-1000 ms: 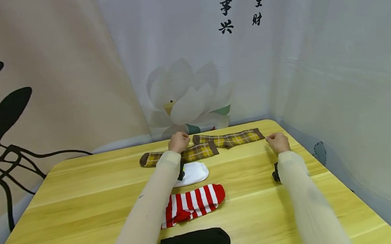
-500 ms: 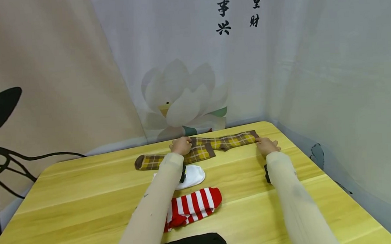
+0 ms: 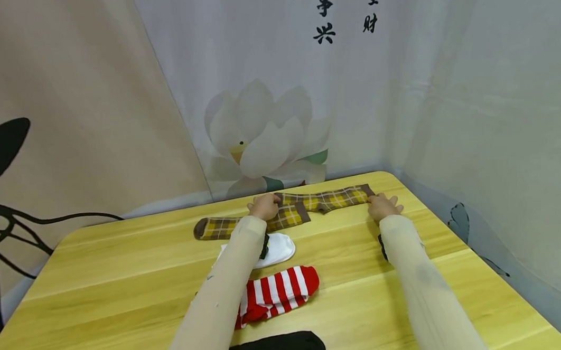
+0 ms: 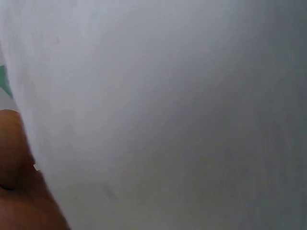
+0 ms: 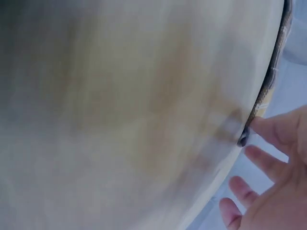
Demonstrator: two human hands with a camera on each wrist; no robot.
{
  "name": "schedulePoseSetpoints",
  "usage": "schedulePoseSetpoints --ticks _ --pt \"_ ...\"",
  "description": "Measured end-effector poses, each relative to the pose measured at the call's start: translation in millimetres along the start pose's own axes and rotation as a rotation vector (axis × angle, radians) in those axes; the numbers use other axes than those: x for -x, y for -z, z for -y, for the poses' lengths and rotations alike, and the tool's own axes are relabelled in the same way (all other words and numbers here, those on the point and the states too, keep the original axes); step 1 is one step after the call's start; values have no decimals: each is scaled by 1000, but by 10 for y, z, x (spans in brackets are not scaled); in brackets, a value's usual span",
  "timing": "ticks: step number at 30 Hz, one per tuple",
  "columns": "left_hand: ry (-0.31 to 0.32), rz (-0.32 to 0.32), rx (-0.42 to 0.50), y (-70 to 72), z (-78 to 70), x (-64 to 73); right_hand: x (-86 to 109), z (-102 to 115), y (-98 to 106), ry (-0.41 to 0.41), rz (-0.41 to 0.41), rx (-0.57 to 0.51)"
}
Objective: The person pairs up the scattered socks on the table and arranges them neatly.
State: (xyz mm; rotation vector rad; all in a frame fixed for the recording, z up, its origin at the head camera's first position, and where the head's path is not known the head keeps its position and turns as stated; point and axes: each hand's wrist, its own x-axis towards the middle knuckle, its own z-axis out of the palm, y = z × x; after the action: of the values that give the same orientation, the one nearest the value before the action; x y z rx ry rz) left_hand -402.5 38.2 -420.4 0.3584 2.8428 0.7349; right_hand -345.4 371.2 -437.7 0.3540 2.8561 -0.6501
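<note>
Two brown and yellow plaid socks lie at the back of the table in the head view. My left hand (image 3: pixel 264 206) is at the left end of the farther plaid sock (image 3: pixel 329 198), above the nearer plaid sock (image 3: pixel 289 217); its fingertips are hidden. At the farther sock's right end, my right hand (image 3: pixel 384 207) touches the brown cuff. In the right wrist view, one digit of the right hand (image 5: pixel 278 172) meets the sock's edge (image 5: pixel 261 100) and the other fingers are spread. A pale blurred surface fills most of the left wrist view, leaving part of the left hand (image 4: pixel 17 182) at its edge.
On the wooden table (image 3: pixel 124 273), a white sock (image 3: pixel 280 248), a red and white striped sock (image 3: pixel 282 293) and a black sock (image 3: pixel 280 349) lie in a column toward the front. The left forearm covers parts of them. A printed curtain (image 3: pixel 353 102) hangs behind the table.
My right hand has moved left from beside the farther plaid sock's cuff to touch it. The left hand has shifted slightly right and lower, onto the sock's left end. The socks look unchanged.
</note>
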Motion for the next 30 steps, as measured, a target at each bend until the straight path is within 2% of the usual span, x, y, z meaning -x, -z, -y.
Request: schedulePoseSetpoints --ticks 6,12,20,25,27,30 --pt "13 18 -6 -2 0 -3 74 77 63 -14 36 -11" --pt "23 9 -5 14 -5 -4 149 187 110 14 44 81" --pt "16 -46 -25 18 -46 -20 158 165 121 10 -1 25" --pt "15 -64 3 58 -106 -13 162 188 165 24 -78 17" --pt "15 -83 23 72 -127 -12 170 212 185 33 -159 4" --pt "7 -137 58 83 -149 -22 184 244 209 78 -331 -55"
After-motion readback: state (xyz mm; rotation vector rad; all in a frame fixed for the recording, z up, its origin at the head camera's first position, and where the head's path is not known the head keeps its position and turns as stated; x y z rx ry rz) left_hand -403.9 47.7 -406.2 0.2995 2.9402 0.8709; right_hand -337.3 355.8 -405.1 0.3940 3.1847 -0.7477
